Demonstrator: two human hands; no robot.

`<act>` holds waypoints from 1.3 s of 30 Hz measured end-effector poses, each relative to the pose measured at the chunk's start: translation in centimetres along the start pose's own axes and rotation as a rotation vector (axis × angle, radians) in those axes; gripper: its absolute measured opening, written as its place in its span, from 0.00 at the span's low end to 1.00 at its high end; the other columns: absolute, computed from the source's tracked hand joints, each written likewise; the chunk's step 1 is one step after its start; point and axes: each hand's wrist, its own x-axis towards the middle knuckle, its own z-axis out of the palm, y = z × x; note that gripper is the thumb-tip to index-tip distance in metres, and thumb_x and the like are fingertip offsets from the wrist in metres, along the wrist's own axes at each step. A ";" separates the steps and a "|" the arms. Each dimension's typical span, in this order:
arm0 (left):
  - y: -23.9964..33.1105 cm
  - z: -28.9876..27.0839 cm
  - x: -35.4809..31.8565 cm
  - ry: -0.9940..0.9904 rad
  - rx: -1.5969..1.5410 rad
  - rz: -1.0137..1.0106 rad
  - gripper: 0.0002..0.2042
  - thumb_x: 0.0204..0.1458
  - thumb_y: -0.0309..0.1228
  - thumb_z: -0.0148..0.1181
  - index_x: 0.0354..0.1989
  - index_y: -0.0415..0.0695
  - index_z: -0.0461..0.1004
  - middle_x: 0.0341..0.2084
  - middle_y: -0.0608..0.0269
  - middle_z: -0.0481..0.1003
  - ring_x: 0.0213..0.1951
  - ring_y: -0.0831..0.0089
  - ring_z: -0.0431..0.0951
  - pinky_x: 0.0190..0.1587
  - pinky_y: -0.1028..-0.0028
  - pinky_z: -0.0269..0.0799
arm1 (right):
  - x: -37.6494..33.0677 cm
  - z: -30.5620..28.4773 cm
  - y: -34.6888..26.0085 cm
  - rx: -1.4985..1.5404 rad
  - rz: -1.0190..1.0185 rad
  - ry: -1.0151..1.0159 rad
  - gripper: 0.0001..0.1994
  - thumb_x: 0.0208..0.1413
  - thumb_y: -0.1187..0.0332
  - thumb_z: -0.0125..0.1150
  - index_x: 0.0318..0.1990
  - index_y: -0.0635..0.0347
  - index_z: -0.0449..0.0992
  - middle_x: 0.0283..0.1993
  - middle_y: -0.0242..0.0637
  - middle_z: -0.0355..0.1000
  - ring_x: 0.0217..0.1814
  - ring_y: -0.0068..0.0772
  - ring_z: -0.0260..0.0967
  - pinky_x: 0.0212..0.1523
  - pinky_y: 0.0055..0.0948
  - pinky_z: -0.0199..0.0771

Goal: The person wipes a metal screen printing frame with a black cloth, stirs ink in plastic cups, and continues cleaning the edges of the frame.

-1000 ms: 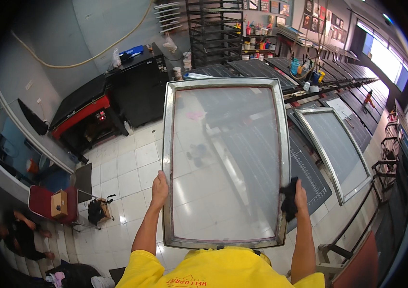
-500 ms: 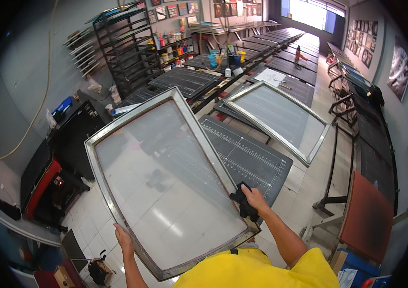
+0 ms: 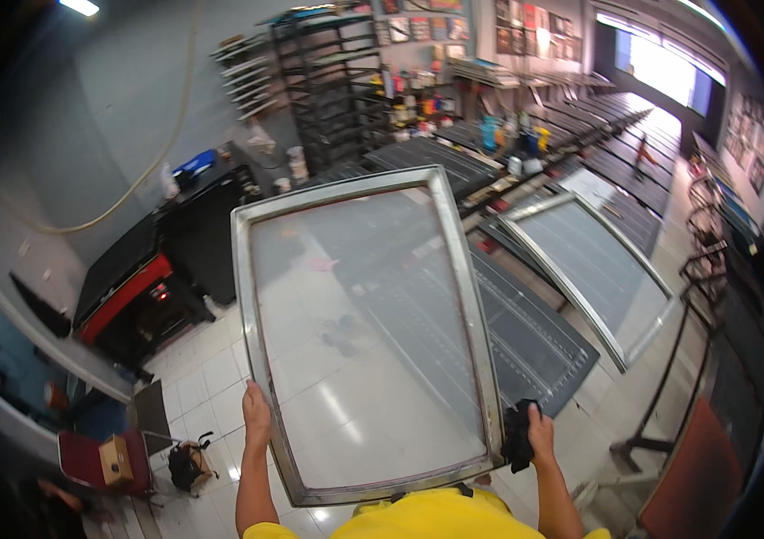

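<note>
I carry a large screen-printing frame [image 3: 247, 310], silver metal with pale see-through mesh, upright in front of my yellow shirt. Along its left bar, low down, my left hand [image 3: 257, 411] is closed on the edge. My right hand [image 3: 540, 435] is closed around a bunched black cloth [image 3: 519, 437] at the lower right corner of the frame. A faint dark smudge and a small pinkish patch show on or through the mesh. A second screen frame [image 3: 571, 305] rests tilted on the printing table at the right.
Dark printing boards [image 3: 535, 332] with white ruled marks run behind the frame toward a bright window. At the left stand a black-and-red machine [image 3: 121, 310], a red chair [image 3: 63, 458] with a box, and a black bag [image 3: 189, 467]. A reddish panel [image 3: 697, 476] stands lower right.
The held frame has swung from a leftward slant to nearly straight ahead, both hands moving with it. My view has turned left, so the room has shifted rightward.
</note>
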 end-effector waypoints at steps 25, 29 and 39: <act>18.2 -9.8 -0.4 0.105 0.647 0.586 0.18 0.66 0.41 0.39 0.32 0.37 0.65 0.19 0.44 0.64 0.23 0.46 0.64 0.28 0.60 0.61 | -6.7 7.1 -6.9 0.545 0.326 -0.540 0.16 0.64 0.59 0.50 0.48 0.62 0.71 0.39 0.35 0.73 0.37 0.27 0.73 0.39 0.26 0.75; 18.7 -8.8 0.0 0.106 0.694 0.625 0.18 0.66 0.41 0.40 0.33 0.38 0.65 0.20 0.43 0.66 0.25 0.44 0.68 0.28 0.59 0.62 | -8.6 6.3 -5.8 0.545 0.362 -0.519 0.18 0.64 0.56 0.50 0.50 0.63 0.70 0.42 0.33 0.71 0.41 0.24 0.70 0.43 0.23 0.72; 19.9 -7.0 -0.7 0.132 0.733 0.702 0.16 0.64 0.40 0.44 0.32 0.39 0.66 0.22 0.44 0.69 0.29 0.42 0.70 0.30 0.55 0.64 | -11.3 4.1 -5.5 0.135 0.213 -0.635 0.22 0.60 0.55 0.57 0.51 0.66 0.71 0.45 0.34 0.72 0.44 0.26 0.68 0.47 0.25 0.68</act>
